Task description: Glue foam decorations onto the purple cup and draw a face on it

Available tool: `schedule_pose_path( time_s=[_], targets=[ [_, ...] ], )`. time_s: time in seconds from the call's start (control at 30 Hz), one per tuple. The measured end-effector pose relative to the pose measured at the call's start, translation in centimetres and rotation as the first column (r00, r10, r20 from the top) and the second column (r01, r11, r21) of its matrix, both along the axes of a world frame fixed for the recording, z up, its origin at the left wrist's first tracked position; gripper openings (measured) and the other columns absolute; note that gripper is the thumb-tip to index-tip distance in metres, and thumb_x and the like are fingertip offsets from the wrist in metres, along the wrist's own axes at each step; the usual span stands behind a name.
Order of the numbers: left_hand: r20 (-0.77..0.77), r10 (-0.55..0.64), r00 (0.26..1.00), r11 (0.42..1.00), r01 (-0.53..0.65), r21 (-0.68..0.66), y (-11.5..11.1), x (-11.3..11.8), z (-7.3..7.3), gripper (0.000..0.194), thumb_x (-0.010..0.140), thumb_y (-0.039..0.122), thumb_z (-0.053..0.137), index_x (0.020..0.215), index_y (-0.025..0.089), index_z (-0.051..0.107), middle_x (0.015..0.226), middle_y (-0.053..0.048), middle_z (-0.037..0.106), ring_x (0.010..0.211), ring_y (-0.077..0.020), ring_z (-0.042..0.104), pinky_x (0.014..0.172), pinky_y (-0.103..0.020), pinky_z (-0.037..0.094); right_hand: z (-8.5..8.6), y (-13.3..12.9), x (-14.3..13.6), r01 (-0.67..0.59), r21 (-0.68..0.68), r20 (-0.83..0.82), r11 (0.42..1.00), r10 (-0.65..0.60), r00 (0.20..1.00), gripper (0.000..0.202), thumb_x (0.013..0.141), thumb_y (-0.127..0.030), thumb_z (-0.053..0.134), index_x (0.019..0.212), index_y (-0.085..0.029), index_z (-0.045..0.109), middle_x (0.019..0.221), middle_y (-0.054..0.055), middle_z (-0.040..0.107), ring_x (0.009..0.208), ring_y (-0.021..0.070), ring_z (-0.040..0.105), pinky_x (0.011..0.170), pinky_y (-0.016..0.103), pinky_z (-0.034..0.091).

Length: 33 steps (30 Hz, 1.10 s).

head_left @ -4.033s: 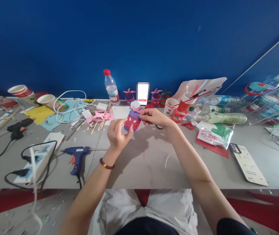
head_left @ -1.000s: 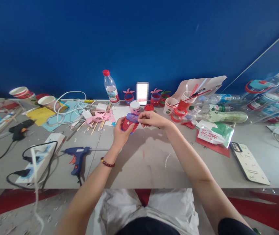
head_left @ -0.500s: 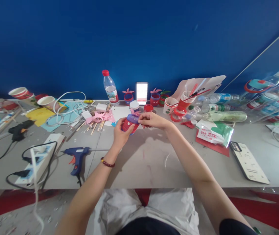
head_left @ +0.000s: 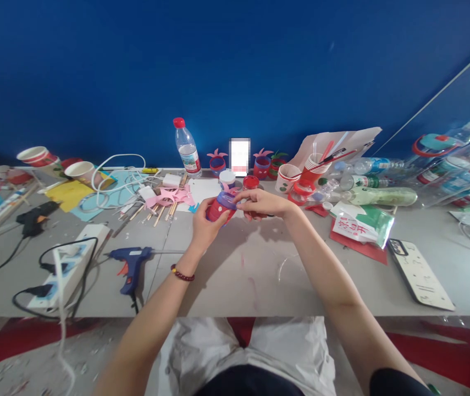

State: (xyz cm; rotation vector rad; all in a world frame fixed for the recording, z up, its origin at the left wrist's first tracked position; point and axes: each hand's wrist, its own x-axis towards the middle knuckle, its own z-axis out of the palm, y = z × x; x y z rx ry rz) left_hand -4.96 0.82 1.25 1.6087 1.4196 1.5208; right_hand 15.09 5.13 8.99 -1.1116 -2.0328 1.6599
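Observation:
My left hand (head_left: pixel 206 223) is wrapped round a small red cup with a purple rim (head_left: pixel 220 208), tilted above the table. White dots show on its red side. At the cup's right edge is my right hand (head_left: pixel 259 202), its index finger reaching to the rim and its other fingers curled under. A thin dark bit shows below that palm; I cannot make out what it is. Just behind the hands stand a white-lidded jar (head_left: pixel 227 178) and an open pot of red paint (head_left: pixel 250 182).
Finished-looking painted cups (head_left: pixel 261 165) with paper leaves stand by the wall, near a water bottle (head_left: pixel 187 151). To the left lie a blue glue gun (head_left: pixel 133 264), a power strip (head_left: pixel 70 269) and pink paper cutouts (head_left: pixel 172 196). Plastic bottles (head_left: pixel 379 195) and a phone (head_left: pixel 420 274) are right.
My right hand's fingers have shifted from a pinch at the rim to the index finger stretched to it, others curled lower. The cup has tilted slightly in my left hand.

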Motion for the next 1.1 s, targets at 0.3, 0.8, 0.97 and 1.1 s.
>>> schedule_pose_path(
  time_s=[0.3,0.8,0.97,1.1],
  targets=[
    [-0.081,-0.027,0.996,0.998,0.031,0.054,0.0,0.0,-0.4,0.044,0.071,0.043,0.075,0.105,0.019,0.062,0.100,-0.006,0.070,0.091,-0.0210,0.066,0.083,-0.034,0.053,-0.7,-0.2,-0.5,-0.071,-0.007,0.024,0.997,0.071,0.997,0.033,0.081,-0.046,0.071,0.096,-0.018,0.062,0.052,-0.005,0.060,0.038,0.0050,0.045,0.037,0.017,0.031],
    [0.006,-0.152,0.988,0.986,0.151,0.063,0.8,-0.2,-1.5,0.049,0.073,0.048,0.074,0.111,0.018,0.062,0.105,-0.008,0.069,0.096,-0.0226,0.066,0.086,-0.035,0.054,0.4,-1.0,-1.1,-0.072,-0.028,0.000,0.997,0.072,0.997,0.020,0.082,-0.035,0.070,0.086,-0.017,0.060,0.045,-0.006,0.057,0.034,0.0043,0.042,0.038,0.016,0.030],
    [0.039,-0.180,0.983,0.983,0.178,0.042,0.9,-0.4,-1.8,0.055,0.071,0.050,0.076,0.113,0.018,0.062,0.109,-0.011,0.069,0.098,-0.0244,0.067,0.087,-0.037,0.055,0.5,-1.1,-0.9,-0.078,0.010,0.037,0.997,0.078,0.996,0.020,0.082,-0.036,0.069,0.086,-0.018,0.061,0.045,-0.006,0.056,0.035,0.0050,0.043,0.039,0.017,0.032],
    [0.035,-0.179,0.983,0.984,0.178,0.033,1.0,-0.5,-1.9,0.058,0.070,0.052,0.076,0.114,0.018,0.062,0.110,-0.012,0.069,0.099,-0.0252,0.068,0.088,-0.039,0.055,0.3,-0.9,-0.8,-0.086,0.023,0.036,0.996,0.085,0.996,0.020,0.082,-0.036,0.069,0.085,-0.018,0.061,0.045,-0.006,0.055,0.036,0.0052,0.043,0.039,0.017,0.033]
  ],
)
